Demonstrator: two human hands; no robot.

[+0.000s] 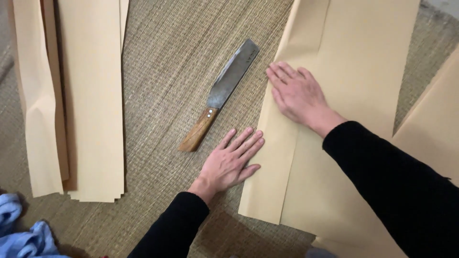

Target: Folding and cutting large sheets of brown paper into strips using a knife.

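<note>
My left hand lies flat, fingers spread, on the coarse woven straw mat, fingertips touching the folded tan paper sheet. My right hand presses flat on that sheet's creased fold, just right of the wooden-handled, grey-bladed cleaver knife.

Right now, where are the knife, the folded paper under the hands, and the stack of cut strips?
knife (224,91), head view, on the flat blade.
folded paper (344,62), head view, on its bare upper face.
stack of cut strips (91,105), head view, on the top strip's middle.
</note>
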